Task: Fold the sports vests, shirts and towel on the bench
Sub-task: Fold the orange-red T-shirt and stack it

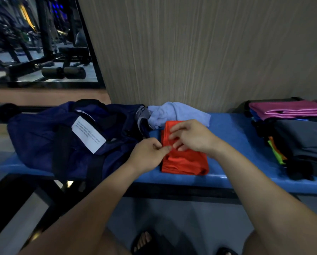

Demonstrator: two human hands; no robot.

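A wood-grain wall (200, 52) is rising behind a blue bench (233, 137), which is running across the view and carrying everything. A navy bag (62, 137) is slumping over the bench's left part, a white label (88, 134) showing on its side and black straps hanging down over the front edge. On the right a stack (301, 140) of folded clothes is sitting, with a pink piece (290, 109) on top, grey ones below it and green and orange edges peeking out at its left side. A pale blue towel (174, 113) is lying crumpled at the back of the bench, touching the bag and just behind an orange shirt (185, 161). The shirt is lying folded into a compact rectangle near the middle of the bench, close to the front edge. Both hands are working at the shirt's left edge: the left hand (148, 153) is curling its fingers and pinching the cloth there between thumb and forefinger, while the right hand (192, 137) is hovering over the shirt with its fingers bent, the fingertips meeting the cloth beside the left thumb; whether it is actually gripping the fabric cannot be told. Sandalled feet (143, 242) are showing on the floor below.
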